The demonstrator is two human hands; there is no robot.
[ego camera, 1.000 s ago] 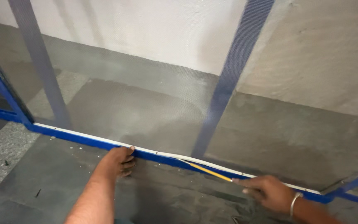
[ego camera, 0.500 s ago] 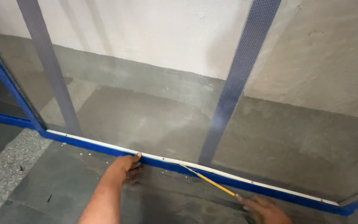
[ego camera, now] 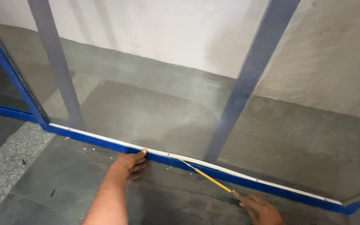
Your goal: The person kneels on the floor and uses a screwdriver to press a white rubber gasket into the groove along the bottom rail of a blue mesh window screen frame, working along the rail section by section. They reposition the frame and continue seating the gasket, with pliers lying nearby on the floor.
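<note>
Nearest you, your right hand (ego camera: 260,206) sits low at the frame's edge, fingers drawn together around the near end of a thin yellow rod (ego camera: 208,178), likely a pencil or slim tool. Its far tip slants up to the white strip (ego camera: 238,174) that runs along the top of the blue frame rail (ego camera: 105,143). Your left hand (ego camera: 131,163) lies flat on the dark stone floor (ego camera: 46,175), fingers loosely spread, thumb tip pressing against the rail where the strip passes. It holds nothing.

As a judgement: the strip looks seated along the rail from the left corner to your thumb, with small fasteners showing further right. The stretch by the rod's tip lifts slightly, so that part seems unfinished.

Behind the rail the grey mesh screen (ego camera: 155,112) stands taut, crossed by two darker mesh bands (ego camera: 251,75). Beyond it is a pale wall (ego camera: 167,29).
</note>
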